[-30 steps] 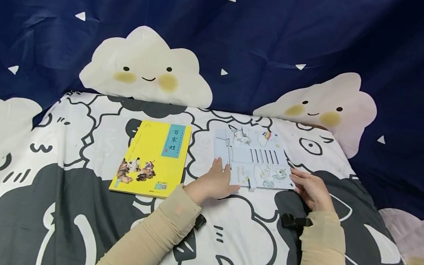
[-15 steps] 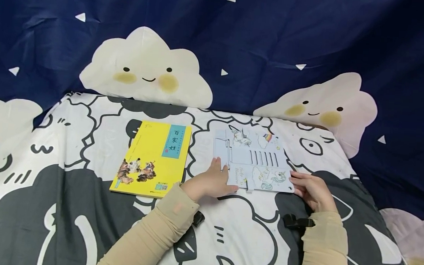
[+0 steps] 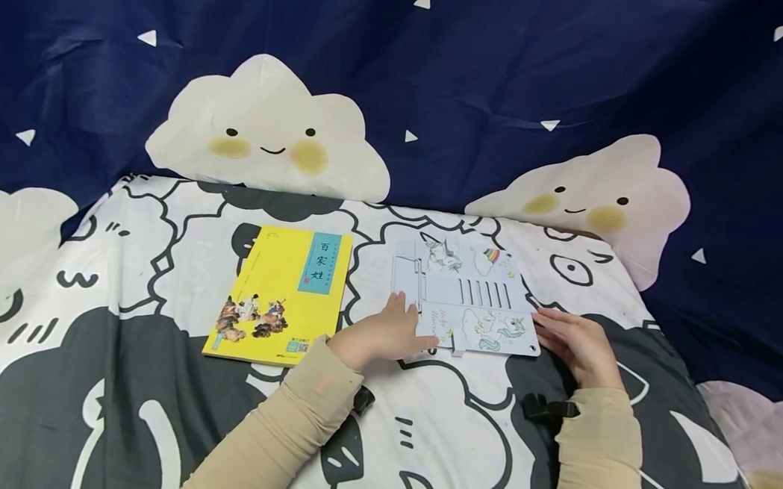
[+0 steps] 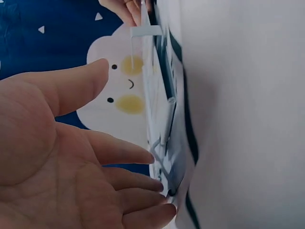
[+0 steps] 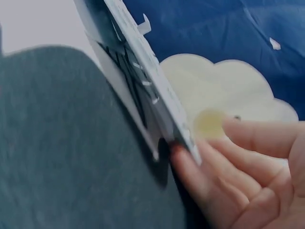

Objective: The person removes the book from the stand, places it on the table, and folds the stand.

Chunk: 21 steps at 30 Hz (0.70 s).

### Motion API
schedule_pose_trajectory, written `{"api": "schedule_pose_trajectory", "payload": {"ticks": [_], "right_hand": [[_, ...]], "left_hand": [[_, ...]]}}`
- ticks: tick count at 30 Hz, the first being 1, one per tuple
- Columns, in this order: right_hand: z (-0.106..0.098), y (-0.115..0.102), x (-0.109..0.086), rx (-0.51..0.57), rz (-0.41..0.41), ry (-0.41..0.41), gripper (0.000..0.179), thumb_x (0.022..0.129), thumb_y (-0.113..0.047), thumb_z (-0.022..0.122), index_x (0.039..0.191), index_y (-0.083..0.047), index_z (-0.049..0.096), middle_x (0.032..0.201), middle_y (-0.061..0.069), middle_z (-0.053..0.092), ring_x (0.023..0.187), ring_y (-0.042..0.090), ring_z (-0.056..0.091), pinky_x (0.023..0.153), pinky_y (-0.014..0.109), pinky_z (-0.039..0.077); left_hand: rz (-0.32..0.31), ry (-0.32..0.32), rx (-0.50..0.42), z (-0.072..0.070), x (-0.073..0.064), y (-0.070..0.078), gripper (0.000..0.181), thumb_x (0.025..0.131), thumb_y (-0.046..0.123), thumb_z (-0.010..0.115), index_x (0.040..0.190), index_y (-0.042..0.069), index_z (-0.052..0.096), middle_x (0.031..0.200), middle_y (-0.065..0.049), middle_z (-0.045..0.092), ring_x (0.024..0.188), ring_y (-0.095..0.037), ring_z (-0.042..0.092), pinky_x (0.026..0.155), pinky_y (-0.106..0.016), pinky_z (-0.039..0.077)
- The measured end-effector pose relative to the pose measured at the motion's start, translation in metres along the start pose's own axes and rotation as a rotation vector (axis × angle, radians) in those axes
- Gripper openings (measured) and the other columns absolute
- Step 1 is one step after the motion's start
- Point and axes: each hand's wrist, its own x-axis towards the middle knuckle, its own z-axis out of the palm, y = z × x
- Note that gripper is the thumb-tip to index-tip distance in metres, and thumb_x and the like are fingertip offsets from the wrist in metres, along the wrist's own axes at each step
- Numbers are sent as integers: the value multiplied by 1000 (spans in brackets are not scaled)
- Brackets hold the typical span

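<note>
A pale blue book stand with unicorn drawings and a row of slots lies on the sheep-print cloth. My left hand is at its left edge, fingers extended. In the left wrist view, that hand's fingertips meet the stand's edge while the thumb stays apart. At the opposite edge, my right hand touches the lower corner with its fingers. The right wrist view shows one fingertip at the underside of the stand; the thumb is clear of it.
Left of the stand lies a yellow book with a blue title panel. The black-and-white cloth covers the surface beneath both. Behind hangs a dark blue curtain with cloud shapes.
The book stand has shifted slightly to the left, with my hands staying at its two sides. The yellow book has not moved on the cloth.
</note>
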Motion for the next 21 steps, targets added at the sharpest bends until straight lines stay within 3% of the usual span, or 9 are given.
{"api": "schedule_pose_trajectory", "payload": {"ticks": [3, 6, 10, 13, 17, 19, 21], "right_hand": [[8, -8, -4, -19, -77, 60, 44, 93, -9, 68, 132, 7, 54, 86, -13, 73, 82, 1, 72, 78, 17, 57], [16, -16, -9, -29, -147, 99, 61, 94, -10, 68, 142, 15, 39, 88, -17, 72, 84, -1, 71, 80, 16, 56], [24, -23, -13, -58, -198, 72, 66, 94, -9, 67, 145, 16, 34, 92, -19, 71, 89, -3, 70, 83, 15, 55], [30, -25, -14, -178, -204, 45, 63, 95, -13, 66, 145, 14, 38, 98, -20, 68, 93, -7, 67, 86, 13, 53], [37, -23, -12, -371, -171, 29, 61, 97, -25, 64, 145, 8, 43, 123, 1, 65, 94, -12, 61, 88, 12, 52], [39, -21, -11, -412, -154, 12, 61, 98, -27, 63, 144, 7, 44, 135, 13, 58, 94, -13, 61, 89, 12, 51], [41, -20, -10, -411, -147, -10, 60, 98, -26, 63, 144, 9, 44, 136, 17, 56, 95, -12, 62, 89, 12, 52]], "left_hand": [[6, 11, -23, -4, 0, -1, 79, 102, 50, 46, 152, -9, 27, 163, -28, 9, 154, -36, 1, 125, -46, 12], [22, 36, -42, -9, -2, -1, 79, 102, 49, 47, 152, -9, 27, 163, -27, 10, 154, -37, 1, 125, -46, 12], [48, 68, 1, -10, -2, 4, 80, 101, 51, 49, 153, -7, 27, 164, -24, 13, 154, -36, 2, 125, -46, 13], [66, 79, 95, -3, 2, 10, 86, 98, 57, 50, 154, -4, 28, 164, -21, 17, 155, -33, 4, 125, -43, 14], [72, 78, 229, 11, 11, 21, 95, 93, 66, 52, 154, -3, 27, 164, -20, 18, 155, -33, 6, 125, -41, 16], [54, 81, 293, 17, 15, 26, 100, 91, 69, 52, 154, -3, 26, 164, -20, 16, 155, -33, 7, 125, -40, 17], [26, 81, 346, 20, 18, 30, 102, 89, 72, 52, 154, -3, 26, 164, -20, 16, 155, -32, 9, 125, -38, 19]]}}
